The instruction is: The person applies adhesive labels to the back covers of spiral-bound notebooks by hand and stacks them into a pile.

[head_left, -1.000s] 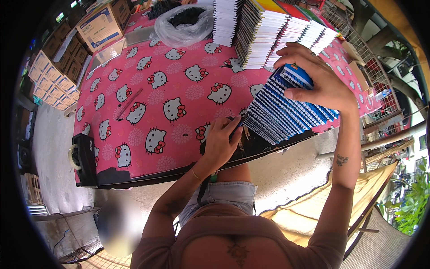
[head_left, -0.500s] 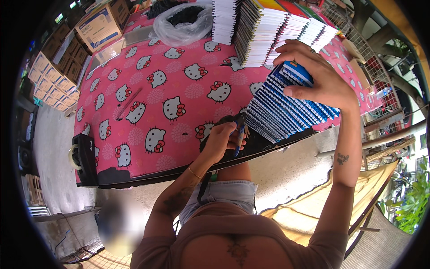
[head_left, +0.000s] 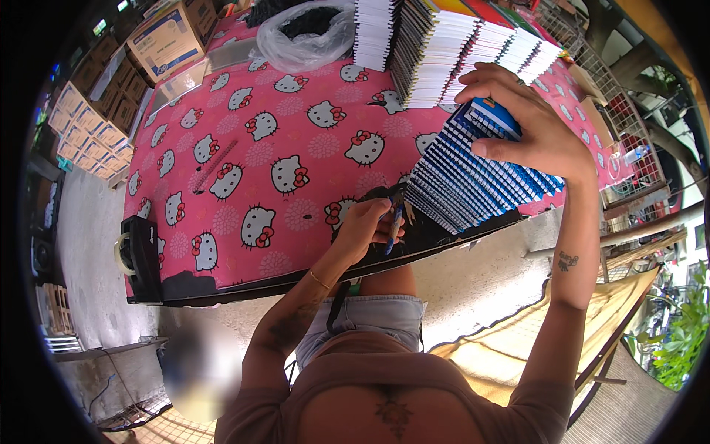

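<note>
A stack of spiral-bound notebooks (head_left: 473, 177), with blue covers and dark coils, stands at the table's near right edge, its coil side leaning towards me. My right hand (head_left: 529, 122) is spread over its top, thumb against the coils and fingers curved over the far side of the blue cover. In my left hand (head_left: 366, 226) is a pair of blue-handled pliers (head_left: 394, 226). Their dark jaws point up at the stack's left end, close to the coil ends. Whether the jaws touch a coil is too small to tell.
Behind stand taller notebook stacks (head_left: 444, 66) and a clear plastic bag (head_left: 307, 44) of black material. A loose coil (head_left: 217, 166) lies on the pink cartoon-print tablecloth (head_left: 288, 222). A tape dispenser (head_left: 143, 259) sits at the near left corner, with cardboard boxes (head_left: 166, 44) beyond.
The view has shifted slightly. My left hand still grips the pliers by the stack's left end, and my right hand stays on top of it.
</note>
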`<action>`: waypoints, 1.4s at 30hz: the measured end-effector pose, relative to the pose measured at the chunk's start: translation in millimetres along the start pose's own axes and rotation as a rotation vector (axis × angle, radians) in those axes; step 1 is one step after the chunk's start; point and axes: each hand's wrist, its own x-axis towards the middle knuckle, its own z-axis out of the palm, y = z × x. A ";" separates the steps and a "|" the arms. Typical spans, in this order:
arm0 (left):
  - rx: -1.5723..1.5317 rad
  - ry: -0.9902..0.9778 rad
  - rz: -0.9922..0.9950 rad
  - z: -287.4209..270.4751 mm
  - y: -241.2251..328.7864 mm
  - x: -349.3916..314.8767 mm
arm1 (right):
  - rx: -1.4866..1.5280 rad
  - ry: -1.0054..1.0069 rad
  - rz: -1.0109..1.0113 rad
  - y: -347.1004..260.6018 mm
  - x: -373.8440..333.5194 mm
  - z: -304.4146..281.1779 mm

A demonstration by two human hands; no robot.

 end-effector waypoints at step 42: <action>1.294 0.212 0.696 5.0 -2.7 2.4 | 0.025 0.064 -0.134 6.0 1.1 3.5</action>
